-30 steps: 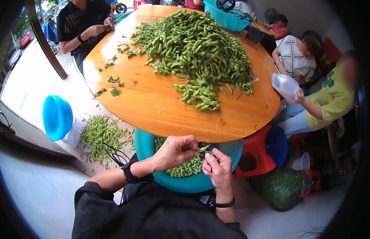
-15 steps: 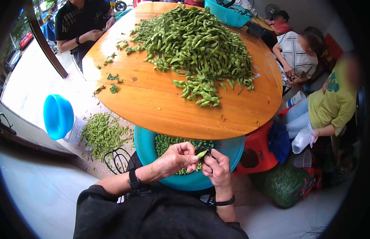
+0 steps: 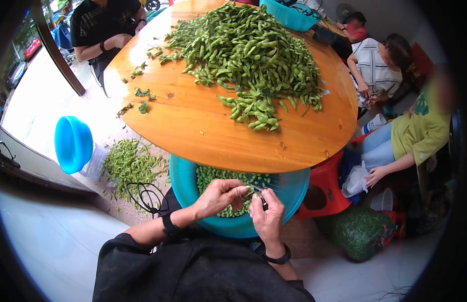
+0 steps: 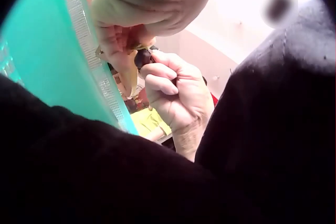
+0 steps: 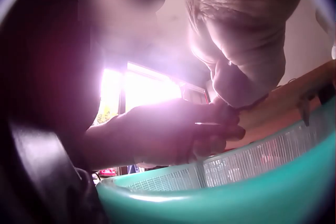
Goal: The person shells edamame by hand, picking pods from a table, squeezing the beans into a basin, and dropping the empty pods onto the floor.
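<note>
In the head view, the left hand (image 3: 218, 198) pinches a pod (image 3: 249, 190) up against the right hand (image 3: 268, 215), likely held over the basin (image 3: 290, 189) so that whatever drops lands among the beans (image 3: 207, 175) inside. More pods (image 3: 253, 53) lie heaped on the table (image 3: 193, 132), probably to be within reach. The left wrist view shows right fingers curled round a small dark object (image 4: 143, 57). In the right wrist view, glare obscures both grips.

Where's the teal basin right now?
In the head view, the teal basin is at lower centre, partly hidden by the near edge of the wooden table, beneath the left hand.
</note>
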A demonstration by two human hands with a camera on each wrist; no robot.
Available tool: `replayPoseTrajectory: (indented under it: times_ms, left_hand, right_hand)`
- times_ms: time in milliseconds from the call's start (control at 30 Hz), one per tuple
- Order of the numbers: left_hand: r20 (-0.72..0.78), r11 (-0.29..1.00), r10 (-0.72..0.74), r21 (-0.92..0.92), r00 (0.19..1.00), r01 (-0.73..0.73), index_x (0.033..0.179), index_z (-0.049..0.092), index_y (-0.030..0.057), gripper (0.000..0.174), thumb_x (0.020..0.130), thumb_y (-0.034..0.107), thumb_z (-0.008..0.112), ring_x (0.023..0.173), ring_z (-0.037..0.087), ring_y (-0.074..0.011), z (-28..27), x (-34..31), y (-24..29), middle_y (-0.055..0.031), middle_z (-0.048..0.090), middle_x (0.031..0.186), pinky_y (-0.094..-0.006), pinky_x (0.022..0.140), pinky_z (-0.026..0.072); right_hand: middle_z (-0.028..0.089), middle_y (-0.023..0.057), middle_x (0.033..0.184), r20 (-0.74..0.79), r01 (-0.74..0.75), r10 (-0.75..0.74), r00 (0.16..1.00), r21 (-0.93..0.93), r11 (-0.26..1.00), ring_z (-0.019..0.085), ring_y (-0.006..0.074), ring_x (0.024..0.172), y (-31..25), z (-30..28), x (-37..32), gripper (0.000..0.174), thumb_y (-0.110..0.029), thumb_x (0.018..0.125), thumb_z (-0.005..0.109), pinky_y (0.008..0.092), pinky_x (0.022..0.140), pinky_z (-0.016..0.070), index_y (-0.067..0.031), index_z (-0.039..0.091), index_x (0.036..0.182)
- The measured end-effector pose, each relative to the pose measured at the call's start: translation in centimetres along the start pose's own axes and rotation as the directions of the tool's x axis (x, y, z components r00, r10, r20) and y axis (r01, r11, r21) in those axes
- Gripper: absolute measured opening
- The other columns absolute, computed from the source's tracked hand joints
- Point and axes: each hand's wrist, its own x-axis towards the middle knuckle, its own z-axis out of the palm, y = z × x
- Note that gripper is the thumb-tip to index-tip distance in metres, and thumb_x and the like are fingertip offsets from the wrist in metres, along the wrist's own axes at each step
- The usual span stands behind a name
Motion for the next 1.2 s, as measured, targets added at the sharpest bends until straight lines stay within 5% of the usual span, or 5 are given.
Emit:
replayPoseTrajectory:
  times_ms: [333,567,633,767,1200]
  left_hand:
    - [0.048,0.963,-0.192,-0.185,0.980,0.197,0.092,0.048,0.0026,0.026,0.105,0.024,0.041,0.063,0.053,-0.0133,2.0,0.3,-0.6,-0.0031,0.050,0.074,-0.0278,0.054,0.0437]
    - [-0.100,0.993,0.040,0.118,0.994,-0.028,0.086,0.042,0.0022,0.017,0.099,0.013,0.039,0.067,0.042,-0.0116,2.4,0.4,-1.8,-0.0035,0.040,0.079,-0.0282,0.057,0.0440]
    - [-0.043,0.913,-0.160,-0.387,0.986,0.131,0.085,0.044,-0.0007,0.012,0.095,0.006,0.044,0.068,0.044,-0.0135,2.4,0.3,-1.8,-0.0062,0.042,0.080,-0.0291,0.058,0.0457]
    - [-0.064,0.997,-0.049,-0.063,0.997,0.045,0.084,0.046,-0.0019,0.011,0.093,0.004,0.045,0.067,0.043,-0.0136,2.2,0.5,-1.8,-0.0066,0.044,0.081,-0.0292,0.058,0.0463]
    - [0.092,0.895,-0.182,-0.397,0.979,0.203,0.093,0.059,0.0002,0.014,0.089,0.006,0.047,0.062,0.051,-0.0140,1.9,0.8,-1.8,-0.0029,0.054,0.074,-0.0275,0.057,0.0445]
  right_hand:
    - [0.053,0.0201,0.085,-0.058,0.248,-0.298,0.953,-0.416,0.875,0.057,0.0419,0.076,-0.1,1.7,-0.5,0.007,0.002,0.085,0.059,0.0445,0.064,0.0476,0.0044,0.059,0.092]
    - [0.052,0.0213,0.089,-0.042,0.271,-0.318,0.947,-0.425,0.864,0.057,0.0426,0.078,1.2,1.7,-0.1,0.010,0.004,0.083,0.058,0.0462,0.065,0.0478,0.0046,0.057,0.093]
    - [0.051,0.0237,0.091,-0.007,0.281,-0.315,0.949,-0.434,0.856,0.057,0.0427,0.076,1.4,1.5,0.1,0.010,0.006,0.084,0.057,0.0466,0.063,0.0503,0.0053,0.057,0.095]
    - [0.052,0.0228,0.091,-0.046,0.301,-0.361,0.931,-0.461,0.835,0.057,0.0435,0.078,1.5,1.9,-0.1,0.009,0.004,0.084,0.057,0.0472,0.067,0.0499,0.0046,0.057,0.093]
    - [0.052,0.0182,0.082,-0.123,0.207,-0.256,0.959,-0.318,0.925,0.057,0.0383,0.071,1.1,-0.2,0.3,0.002,0.002,0.084,0.058,0.0444,0.061,0.0463,0.0025,0.057,0.085]
